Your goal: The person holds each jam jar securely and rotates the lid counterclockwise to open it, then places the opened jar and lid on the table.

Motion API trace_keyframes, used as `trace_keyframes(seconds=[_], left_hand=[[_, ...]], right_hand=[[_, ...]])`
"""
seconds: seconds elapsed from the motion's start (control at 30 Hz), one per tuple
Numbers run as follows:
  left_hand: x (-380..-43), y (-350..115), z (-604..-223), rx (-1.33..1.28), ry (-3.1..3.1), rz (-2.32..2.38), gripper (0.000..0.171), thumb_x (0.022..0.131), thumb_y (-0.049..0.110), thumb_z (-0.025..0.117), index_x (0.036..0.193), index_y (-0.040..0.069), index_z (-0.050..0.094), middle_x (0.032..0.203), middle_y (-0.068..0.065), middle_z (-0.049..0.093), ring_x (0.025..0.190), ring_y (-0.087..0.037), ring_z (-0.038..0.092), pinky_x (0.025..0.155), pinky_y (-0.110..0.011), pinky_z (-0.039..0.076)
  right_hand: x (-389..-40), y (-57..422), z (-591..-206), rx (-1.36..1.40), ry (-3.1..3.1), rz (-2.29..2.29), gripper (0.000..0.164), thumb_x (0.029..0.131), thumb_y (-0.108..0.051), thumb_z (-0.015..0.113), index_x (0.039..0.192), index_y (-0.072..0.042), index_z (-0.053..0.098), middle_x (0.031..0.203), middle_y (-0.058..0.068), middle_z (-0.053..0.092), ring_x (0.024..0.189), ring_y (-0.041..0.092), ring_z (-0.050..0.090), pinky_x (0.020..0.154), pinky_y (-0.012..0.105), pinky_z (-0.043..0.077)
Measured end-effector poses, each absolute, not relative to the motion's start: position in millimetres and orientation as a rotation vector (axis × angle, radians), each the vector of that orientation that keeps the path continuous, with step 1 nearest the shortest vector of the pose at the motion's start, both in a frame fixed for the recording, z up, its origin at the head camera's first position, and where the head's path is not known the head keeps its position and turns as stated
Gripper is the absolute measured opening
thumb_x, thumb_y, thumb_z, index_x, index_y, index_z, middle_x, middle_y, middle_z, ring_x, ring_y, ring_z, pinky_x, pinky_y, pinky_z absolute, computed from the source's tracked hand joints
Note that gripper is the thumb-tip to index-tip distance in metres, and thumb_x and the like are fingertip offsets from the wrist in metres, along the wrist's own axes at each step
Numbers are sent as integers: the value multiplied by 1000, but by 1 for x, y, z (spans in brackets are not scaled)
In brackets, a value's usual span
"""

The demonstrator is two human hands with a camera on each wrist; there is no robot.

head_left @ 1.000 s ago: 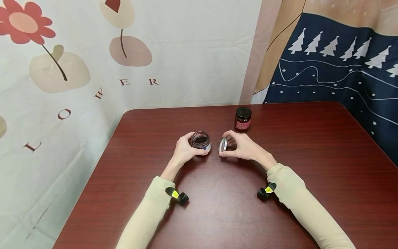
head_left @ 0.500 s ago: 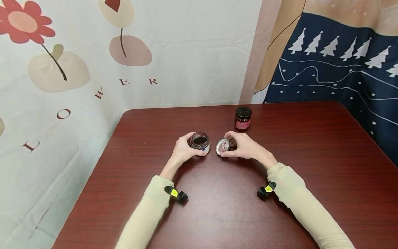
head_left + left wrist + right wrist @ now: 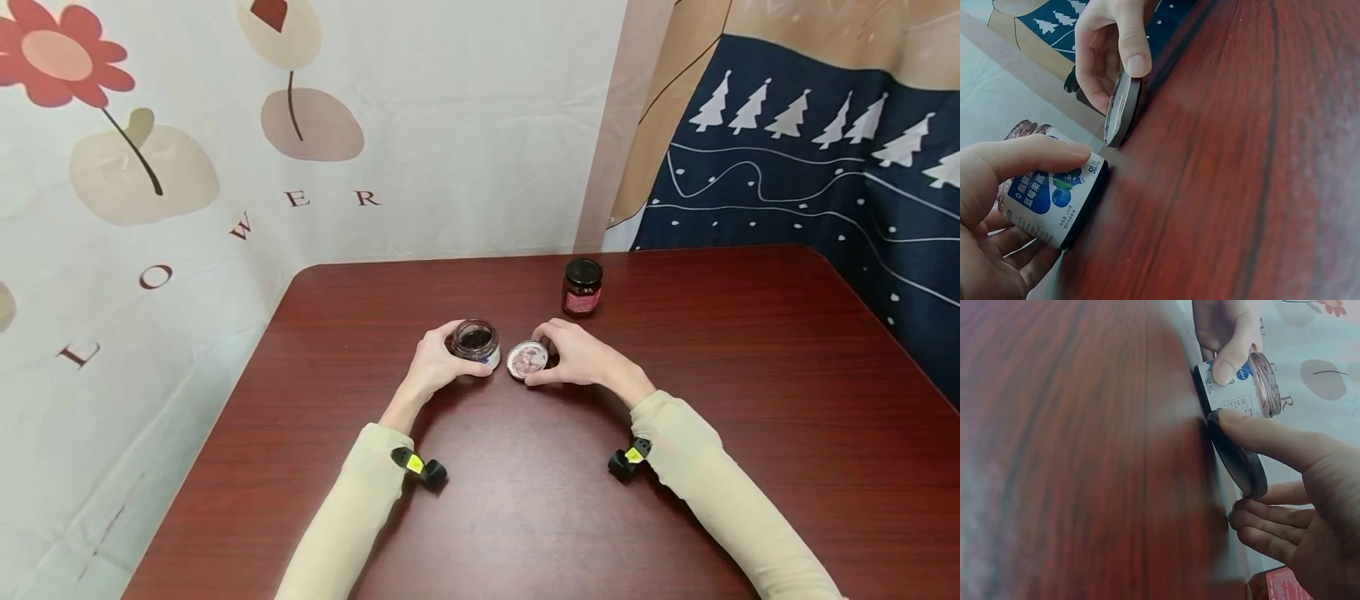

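An uncapped jam jar [image 3: 476, 340] stands upright on the table, dark jam showing through its mouth. My left hand [image 3: 436, 363] grips it from the left, the thumb across its white and blue label [image 3: 1047, 194], which pictures blueberries. Just to the right, my right hand [image 3: 581, 357] pinches the jar lid [image 3: 527, 360] by its edges between thumb and fingers. The lid's smeared inner face points up in the head view. In the right wrist view the lid [image 3: 1238, 456] tilts close over the tabletop, its dark outer side showing.
A second jar [image 3: 582, 287] with a black cap and pink label stands behind my right hand, near the table's back edge. The red-brown table [image 3: 525, 500] reaches a wall hung with printed cloths [image 3: 465, 167]. Small cameras [image 3: 433, 475] sit on both wrists.
My right hand has turned the lid from nearly on edge to inner face up and lowered it slightly leftward. The left hand still holds the jam jar.
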State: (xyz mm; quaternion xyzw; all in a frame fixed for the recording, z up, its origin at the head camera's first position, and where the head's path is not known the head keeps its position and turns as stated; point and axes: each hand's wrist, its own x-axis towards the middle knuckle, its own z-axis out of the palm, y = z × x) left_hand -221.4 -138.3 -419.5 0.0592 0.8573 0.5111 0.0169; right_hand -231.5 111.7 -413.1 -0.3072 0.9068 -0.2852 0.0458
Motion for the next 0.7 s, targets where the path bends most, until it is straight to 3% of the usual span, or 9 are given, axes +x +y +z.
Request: trace_keyframes(seconds=[0.27,0.7], left_hand=[[-225,-144,-421,192,2658,1571,72,50,17,90,114,17,58,104,0,62,100,-17,53,91,-35,39],[-227,-152,-421,207,2622,1601,72,50,15,90,114,14,56,106,-2,61,103,-19,52,93,-35,36]], right_hand=[[-233,106,-414,-932,2786,-836,58,65,-45,79,103,-7,57,94,3,50,83,14,49,74,29,43],[-233,98,-413,-915,2806,-767,61,69,-41,77,112,-3,57,106,10,51,93,20,50,85,35,42]])
